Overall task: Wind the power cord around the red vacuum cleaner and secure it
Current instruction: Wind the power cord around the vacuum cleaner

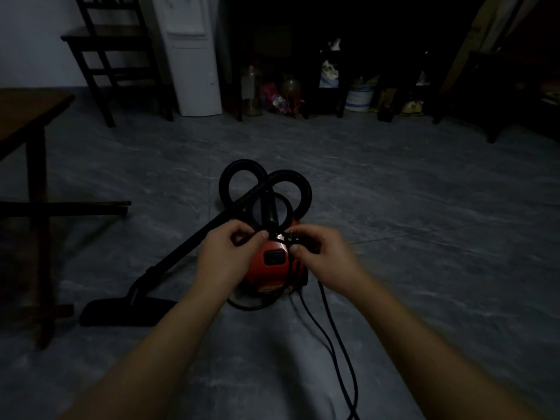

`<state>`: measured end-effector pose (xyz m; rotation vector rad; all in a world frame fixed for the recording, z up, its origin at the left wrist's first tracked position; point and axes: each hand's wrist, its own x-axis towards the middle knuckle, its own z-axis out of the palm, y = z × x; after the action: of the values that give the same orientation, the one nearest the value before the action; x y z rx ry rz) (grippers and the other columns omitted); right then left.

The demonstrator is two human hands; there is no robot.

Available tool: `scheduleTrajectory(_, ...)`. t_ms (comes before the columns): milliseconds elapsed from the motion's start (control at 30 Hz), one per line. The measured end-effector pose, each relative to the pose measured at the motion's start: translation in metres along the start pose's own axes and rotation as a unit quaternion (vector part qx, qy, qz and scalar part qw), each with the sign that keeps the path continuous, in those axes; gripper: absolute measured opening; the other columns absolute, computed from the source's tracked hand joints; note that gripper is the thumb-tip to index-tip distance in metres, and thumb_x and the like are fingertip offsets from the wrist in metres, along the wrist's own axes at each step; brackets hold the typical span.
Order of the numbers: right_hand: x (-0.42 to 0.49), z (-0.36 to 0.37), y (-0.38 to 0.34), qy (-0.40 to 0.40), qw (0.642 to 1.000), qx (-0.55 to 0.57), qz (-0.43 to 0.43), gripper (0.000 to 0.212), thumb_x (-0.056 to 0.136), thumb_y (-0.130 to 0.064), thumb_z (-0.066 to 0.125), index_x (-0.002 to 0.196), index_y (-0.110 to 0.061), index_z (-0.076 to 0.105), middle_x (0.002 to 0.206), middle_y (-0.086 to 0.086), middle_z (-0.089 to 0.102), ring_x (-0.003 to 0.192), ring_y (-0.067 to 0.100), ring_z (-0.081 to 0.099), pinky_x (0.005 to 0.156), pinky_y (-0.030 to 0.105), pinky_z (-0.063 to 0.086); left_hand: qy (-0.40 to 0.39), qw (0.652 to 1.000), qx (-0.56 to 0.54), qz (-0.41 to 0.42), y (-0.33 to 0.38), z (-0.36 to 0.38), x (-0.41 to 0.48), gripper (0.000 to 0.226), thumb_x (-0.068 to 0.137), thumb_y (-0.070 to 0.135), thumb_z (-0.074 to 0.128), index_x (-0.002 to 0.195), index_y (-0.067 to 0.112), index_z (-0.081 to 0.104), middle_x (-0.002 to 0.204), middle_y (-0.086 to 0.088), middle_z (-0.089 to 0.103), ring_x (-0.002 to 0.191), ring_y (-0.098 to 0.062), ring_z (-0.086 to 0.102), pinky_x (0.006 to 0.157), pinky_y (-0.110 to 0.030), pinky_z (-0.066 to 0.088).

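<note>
The red vacuum cleaner (pixel 274 269) sits on the grey floor in the middle of the head view, its black hose (pixel 263 184) looped behind it. My right hand (pixel 322 256) is closed on the plug (pixel 293 239), whose two metal prongs point up. My left hand (pixel 225 256) pinches a black stretch of the power cord (pixel 325 316) over the top of the cleaner. Loose cord trails from the cleaner's right side across the floor toward me, and another loop lies under its base.
The black wand and floor nozzle (pixel 121 310) stretch to the left of the cleaner. A dark wooden table (pixel 33 122) stands at the left, a chair (pixel 112 56) and a white appliance (pixel 191 56) behind. Dark shelves with jars and clutter (pixel 303 86) line the back wall.
</note>
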<state>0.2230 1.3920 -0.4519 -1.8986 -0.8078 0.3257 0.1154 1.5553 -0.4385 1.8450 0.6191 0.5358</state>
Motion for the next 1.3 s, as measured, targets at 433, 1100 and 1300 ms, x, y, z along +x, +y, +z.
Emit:
scheduleTrajectory(433, 0.002, -0.004, 0.003, 0.041, 0.998, -0.034, 0.037, 0.017, 0.092, -0.023, 0.062, 0.105, -0.031, 0.068, 0.099, -0.011, 0.073, 0.096, 0.008, 0.069, 0.09, 0.043, 0.058, -0.035, 0.997, -0.058, 0.027, -0.003, -0.002, 0.004, 0.032, 0.089, 0.004, 0.065, 0.096, 0.034, 0.073, 0.101, 0.005, 0.074, 0.1, -0.012, 0.069, 0.09, -0.044, 0.058)
scheduleTrajectory(1100, 0.001, -0.007, -0.002, 0.024, 0.998, -0.052, 0.034, 0.014, 0.087, -0.02, 0.071, 0.1, -0.025, 0.07, 0.092, -0.01, 0.071, 0.088, 0.007, 0.066, 0.083, 0.035, 0.057, -0.077, 0.99, 0.073, 0.09, 0.001, -0.001, -0.004, 0.023, 0.081, 0.032, 0.077, 0.101, 0.027, 0.071, 0.094, 0.014, 0.071, 0.09, 0.006, 0.065, 0.079, -0.013, 0.05)
scheduleTrajectory(1300, -0.005, -0.002, -0.013, -0.047, 0.995, -0.083, 0.031, 0.019, 0.087, -0.025, 0.074, 0.105, -0.023, 0.072, 0.098, -0.008, 0.072, 0.092, 0.005, 0.067, 0.084, 0.033, 0.059, -0.139, 0.985, 0.073, 0.076, 0.004, 0.002, -0.005, 0.021, 0.077, 0.04, 0.08, 0.093, 0.028, 0.073, 0.088, 0.011, 0.074, 0.088, 0.002, 0.068, 0.083, -0.026, 0.056)
